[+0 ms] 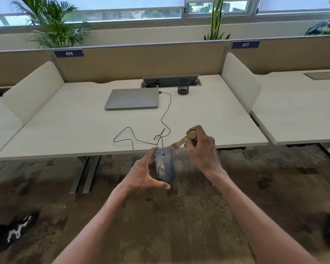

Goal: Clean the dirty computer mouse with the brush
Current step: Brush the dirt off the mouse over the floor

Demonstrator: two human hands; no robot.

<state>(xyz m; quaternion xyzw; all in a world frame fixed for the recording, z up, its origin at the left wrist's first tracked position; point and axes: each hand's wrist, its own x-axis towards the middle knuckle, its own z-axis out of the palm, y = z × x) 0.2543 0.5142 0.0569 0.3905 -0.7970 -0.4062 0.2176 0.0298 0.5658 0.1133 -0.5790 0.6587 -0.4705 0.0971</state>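
A: The dirty blue-grey plastic computer mouse (164, 164), in the head view, is held up in the air in front of the near edge of the white desk (84, 130), over the carpet, not resting on anything. Pale specks and smears show along its left side.

B: Who has it?

A: The left hand (143, 176) grasps it, thumb under the near end and fingers curled round the left side. Its long axis runs away from the person, far end pointing toward the desk edge, the body rolled a little so the right flank faces the other hand. Its thin dark cable (141, 139) loops over the desk from the far end.

B: And the brush?

A: The small wooden-handled brush with pale bristles (183, 141) is pinched in the right hand (202, 151), fingers closed round the handle. It sits up and to the right of the mouse, bristles slanting down-left, their tip just beside the mouse's far right corner. Whether they touch it, I cannot tell.

B: So the next stroke?

A: I'd judge the right hand is the one to move: a short sweep down-left along the mouse's length, toward the specks.
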